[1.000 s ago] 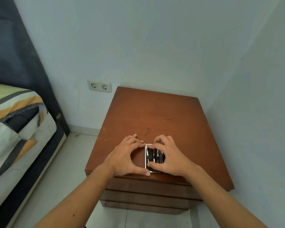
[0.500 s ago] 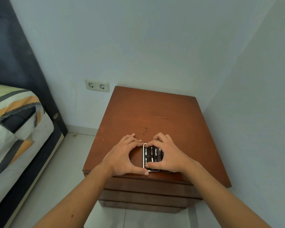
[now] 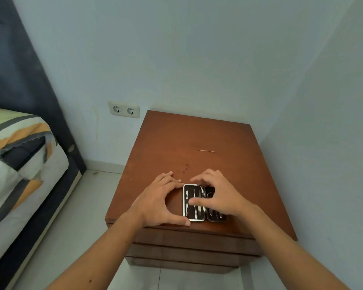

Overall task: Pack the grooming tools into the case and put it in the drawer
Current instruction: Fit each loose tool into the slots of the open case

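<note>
My left hand (image 3: 157,203) sits on the counter just left of the small open black grooming case w/ white rim (image 3: 194,203). It's spread in a wide C: fingertips touch the case's far left corner, thumb tip presses at the near left corner, so it braces the case's left edge rather than closing round it. My right hand (image 3: 220,197) lies over the right half of the case, fingers loosely spread; fingertips curl at the far edge, thumb stretches left across the silver metal grooming tools (image 3: 192,197) in the left half. Can't tell whether it grips a tool or only presses down.

The case lies flat & opened out, near the front edge of the reddish-brown wooden counter (image 3: 197,139), roughly mid-width. Left half shows several slim tools standing in a row on black lining; right half is mostly hidden under my right hand, a few metal bits showing.

Further back on the counter, well apart from the case, lies a thin pale metal pin (image 3: 206,151); a few small dark spots (image 3: 186,167) mark the wood between pin & hands. Below the top, stacked wooden drawer fronts (image 3: 189,241) all look closed.

Beyond: white double wall socket (image 3: 124,109) on the pale blue wall left of the counter, striped bed (image 3: 19,153) at far left, pale tiled floor (image 3: 82,216) between.
</note>
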Demonstrator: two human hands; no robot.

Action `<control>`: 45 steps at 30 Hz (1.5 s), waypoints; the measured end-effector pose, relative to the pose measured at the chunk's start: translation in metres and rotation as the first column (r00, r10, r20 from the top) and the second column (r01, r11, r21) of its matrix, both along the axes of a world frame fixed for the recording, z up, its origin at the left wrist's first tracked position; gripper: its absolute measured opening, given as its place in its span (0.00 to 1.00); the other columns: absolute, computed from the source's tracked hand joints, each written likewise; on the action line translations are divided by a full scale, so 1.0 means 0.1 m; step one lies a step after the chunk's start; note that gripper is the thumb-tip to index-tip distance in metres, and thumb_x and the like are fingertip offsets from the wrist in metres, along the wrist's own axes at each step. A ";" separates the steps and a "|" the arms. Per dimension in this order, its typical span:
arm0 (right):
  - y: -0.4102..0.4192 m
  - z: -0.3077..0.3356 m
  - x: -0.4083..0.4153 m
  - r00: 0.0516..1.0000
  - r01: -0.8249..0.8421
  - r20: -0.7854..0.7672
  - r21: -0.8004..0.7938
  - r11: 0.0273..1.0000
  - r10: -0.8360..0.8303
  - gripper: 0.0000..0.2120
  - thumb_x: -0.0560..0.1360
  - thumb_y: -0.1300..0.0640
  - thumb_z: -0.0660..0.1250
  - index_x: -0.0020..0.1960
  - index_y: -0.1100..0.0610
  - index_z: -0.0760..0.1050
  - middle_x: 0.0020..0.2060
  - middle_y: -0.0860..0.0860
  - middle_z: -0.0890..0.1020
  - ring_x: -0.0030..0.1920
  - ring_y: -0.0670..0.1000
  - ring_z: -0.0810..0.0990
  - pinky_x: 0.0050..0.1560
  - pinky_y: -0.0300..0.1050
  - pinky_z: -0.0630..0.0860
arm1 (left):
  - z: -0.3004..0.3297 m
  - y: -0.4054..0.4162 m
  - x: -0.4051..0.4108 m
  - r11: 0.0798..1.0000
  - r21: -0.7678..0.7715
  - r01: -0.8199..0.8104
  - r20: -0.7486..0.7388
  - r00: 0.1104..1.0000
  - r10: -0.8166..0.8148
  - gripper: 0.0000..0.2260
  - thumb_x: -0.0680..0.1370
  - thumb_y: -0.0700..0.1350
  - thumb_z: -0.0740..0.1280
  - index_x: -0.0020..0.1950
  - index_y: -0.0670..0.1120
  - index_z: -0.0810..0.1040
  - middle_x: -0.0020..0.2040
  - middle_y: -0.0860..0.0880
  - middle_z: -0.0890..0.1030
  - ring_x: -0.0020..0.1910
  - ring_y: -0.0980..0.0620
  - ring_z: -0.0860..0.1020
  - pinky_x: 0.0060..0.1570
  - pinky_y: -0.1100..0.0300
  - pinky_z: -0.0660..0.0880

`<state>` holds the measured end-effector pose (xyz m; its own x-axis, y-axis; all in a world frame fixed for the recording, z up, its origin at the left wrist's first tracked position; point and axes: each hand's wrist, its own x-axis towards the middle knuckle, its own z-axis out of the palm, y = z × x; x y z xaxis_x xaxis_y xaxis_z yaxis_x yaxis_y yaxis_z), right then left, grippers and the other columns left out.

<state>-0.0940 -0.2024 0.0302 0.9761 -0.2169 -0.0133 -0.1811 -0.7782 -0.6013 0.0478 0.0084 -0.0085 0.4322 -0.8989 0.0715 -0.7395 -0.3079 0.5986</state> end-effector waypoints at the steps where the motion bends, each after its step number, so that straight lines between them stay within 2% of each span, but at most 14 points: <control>1: -0.07 0.03 0.03 0.999 0.041 0.020 0.002 0.999 -0.042 0.28 0.69 0.33 0.78 0.65 0.40 0.79 0.56 0.37 0.76 0.60 0.37 0.71 0.58 0.35 0.68 | 0.00 0.00 0.00 1.000 -0.004 0.000 0.003 1.000 0.000 0.53 0.60 0.79 0.76 0.79 0.55 0.70 0.77 0.64 0.68 0.83 0.62 0.51 0.82 0.55 0.55; 7: -0.60 0.07 0.43 0.933 0.317 0.182 -0.018 0.948 -0.309 0.10 0.76 0.46 0.76 0.56 0.46 0.85 0.49 0.41 0.82 0.49 0.38 0.75 0.61 0.47 0.72 | 0.01 0.00 0.00 1.000 -0.010 0.001 -0.006 1.000 -0.002 0.52 0.60 0.78 0.77 0.79 0.57 0.69 0.77 0.65 0.67 0.83 0.64 0.50 0.80 0.59 0.53; 10: -0.85 -0.02 0.66 0.874 0.463 0.203 -0.067 0.884 -0.442 0.05 0.79 0.51 0.74 0.54 0.47 0.86 0.49 0.45 0.82 0.51 0.49 0.78 0.62 0.52 0.75 | 0.02 -0.01 -0.01 1.000 -0.014 0.001 -0.009 1.000 -0.001 0.52 0.60 0.78 0.76 0.79 0.57 0.70 0.77 0.65 0.68 0.83 0.64 0.50 0.81 0.58 0.54; 14: -0.99 -0.09 0.87 0.903 0.428 0.123 -0.176 0.886 -0.412 0.08 0.79 0.52 0.74 0.58 0.49 0.87 0.55 0.50 0.81 0.60 0.58 0.77 0.65 0.56 0.75 | 0.01 -0.01 0.01 1.000 -0.019 0.009 -0.001 1.000 -0.009 0.52 0.60 0.79 0.75 0.78 0.55 0.71 0.76 0.63 0.69 0.83 0.62 0.51 0.83 0.54 0.55; 19: -1.04 -0.06 0.95 0.913 0.407 0.069 -0.232 0.884 -0.402 0.03 0.78 0.49 0.75 0.48 0.48 0.87 0.51 0.49 0.79 0.60 0.57 0.75 0.62 0.54 0.73 | 0.00 -0.01 0.01 1.000 -0.020 0.013 0.010 1.000 -0.012 0.52 0.60 0.78 0.76 0.78 0.54 0.71 0.76 0.63 0.69 0.83 0.61 0.52 0.82 0.55 0.55; 24: -0.94 -0.03 0.98 0.941 0.300 -0.039 -0.362 0.883 -0.335 0.06 0.83 0.54 0.68 0.51 0.52 0.83 0.55 0.54 0.82 0.61 0.59 0.76 0.62 0.55 0.74 | 0.01 -0.01 0.00 1.000 -0.029 0.004 0.006 1.000 -0.004 0.51 0.60 0.77 0.77 0.78 0.55 0.71 0.75 0.64 0.69 0.83 0.63 0.51 0.80 0.59 0.55; 27: -0.86 0.00 0.90 0.935 0.343 -0.009 -0.227 0.911 -0.355 0.04 0.82 0.58 0.67 0.50 0.51 0.80 0.51 0.52 0.84 0.56 0.57 0.81 0.57 0.50 0.76 | 0.03 -0.01 0.00 1.000 -0.017 0.002 0.002 1.000 -0.002 0.51 0.60 0.77 0.77 0.78 0.56 0.71 0.75 0.64 0.69 0.82 0.64 0.50 0.78 0.60 0.55; 31: -0.65 0.10 0.60 0.947 0.305 0.112 -0.010 0.952 -0.302 0.16 0.83 0.63 0.66 0.67 0.51 0.81 0.51 0.47 0.81 0.48 0.46 0.78 0.51 0.31 0.70 | 0.04 -0.01 -0.01 1.000 -0.007 0.005 0.004 1.000 -0.005 0.51 0.60 0.78 0.76 0.78 0.55 0.71 0.75 0.64 0.69 0.82 0.63 0.50 0.80 0.57 0.56; 33: -0.54 0.13 0.45 0.963 0.253 0.087 0.032 0.967 -0.254 0.17 0.84 0.62 0.64 0.67 0.45 0.81 0.53 0.44 0.81 0.50 0.40 0.77 0.50 0.27 0.70 | 0.04 -0.01 0.00 1.000 0.001 0.004 -0.002 1.000 -0.004 0.51 0.60 0.78 0.76 0.78 0.55 0.71 0.76 0.63 0.69 0.83 0.63 0.51 0.81 0.54 0.57; 35: -0.48 0.11 0.32 0.970 0.231 0.059 0.075 0.970 -0.235 0.17 0.84 0.60 0.64 0.65 0.42 0.82 0.54 0.42 0.82 0.52 0.41 0.79 0.54 0.35 0.74 | 0.05 0.00 0.00 1.000 0.012 0.005 -0.009 1.000 -0.004 0.52 0.60 0.78 0.75 0.78 0.56 0.70 0.77 0.63 0.68 0.83 0.62 0.51 0.81 0.52 0.58; 37: -0.42 0.09 0.24 0.969 0.234 0.039 0.164 0.958 -0.243 0.17 0.84 0.61 0.65 0.64 0.41 0.81 0.49 0.45 0.83 0.46 0.47 0.80 0.52 0.43 0.78 | 0.05 0.00 -0.01 1.000 0.021 0.005 -0.010 1.000 -0.004 0.52 0.60 0.78 0.75 0.78 0.56 0.70 0.78 0.64 0.68 0.83 0.62 0.51 0.82 0.50 0.58; 40: -0.29 0.06 0.17 0.976 0.198 0.038 0.276 0.941 -0.216 0.24 0.84 0.64 0.63 0.73 0.41 0.75 0.44 0.50 0.79 0.40 0.48 0.76 0.49 0.49 0.78 | 0.06 0.00 -0.02 1.000 0.023 0.005 -0.009 1.000 -0.005 0.51 0.61 0.78 0.76 0.78 0.56 0.69 0.78 0.63 0.68 0.83 0.61 0.51 0.82 0.51 0.57; 42: -0.23 0.05 0.14 0.978 0.186 0.031 0.316 0.930 -0.206 0.27 0.84 0.66 0.62 0.76 0.41 0.72 0.46 0.56 0.80 0.40 0.47 0.78 0.49 0.50 0.80 | 0.06 0.00 -0.02 1.000 0.024 0.003 -0.004 1.000 -0.003 0.51 0.61 0.78 0.76 0.78 0.56 0.69 0.78 0.63 0.68 0.83 0.61 0.51 0.82 0.51 0.57; 45: -0.16 0.03 0.15 0.983 0.165 0.023 0.317 0.934 -0.181 0.22 0.85 0.65 0.61 0.70 0.43 0.79 0.47 0.56 0.81 0.39 0.44 0.79 0.48 0.44 0.79 | 0.04 0.00 -0.02 1.000 0.027 -0.002 0.002 1.000 0.002 0.52 0.60 0.79 0.74 0.79 0.56 0.69 0.78 0.63 0.68 0.83 0.61 0.51 0.82 0.49 0.58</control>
<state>-0.0789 -0.2187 0.0334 0.9250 -0.3753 -0.0586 -0.2585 -0.5089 -0.8211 0.0463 0.0083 -0.0043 0.4338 -0.8998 0.0477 -0.7401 -0.3256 0.5884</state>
